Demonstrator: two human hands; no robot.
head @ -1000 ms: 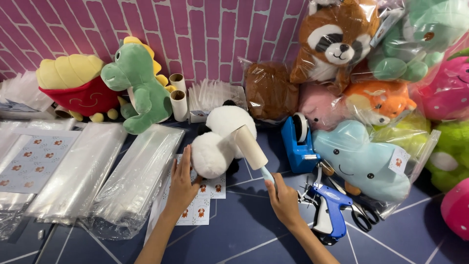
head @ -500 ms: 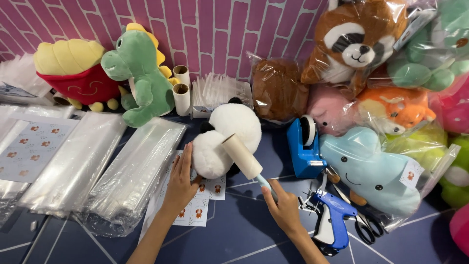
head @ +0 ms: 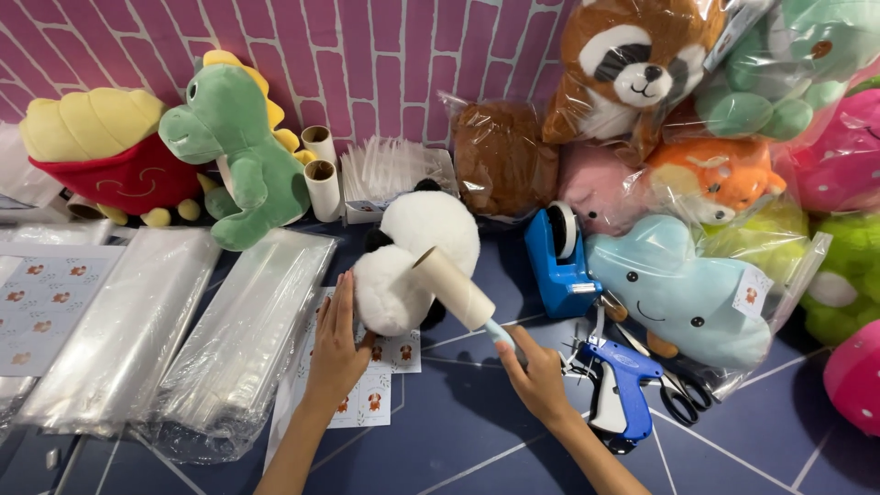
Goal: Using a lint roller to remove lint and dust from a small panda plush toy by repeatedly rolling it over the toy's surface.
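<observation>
head cam on me | looks steeply down and forward over my table [head: 477, 440] | close, arm's reach | faces pink brick wall [head: 385, 55] | single view

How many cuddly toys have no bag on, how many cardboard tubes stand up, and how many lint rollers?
Unbagged plush toys: 3 (fries toy, dinosaur, panda)
Upright cardboard tubes: 2
Lint roller: 1
Total: 6

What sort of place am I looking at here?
Likely a small plush-toy packing bench: bagged soft toys such as the blue cloud plush, stacks of clear bags, a blue tagging gun, and a lint roller on a panda plush.
</observation>
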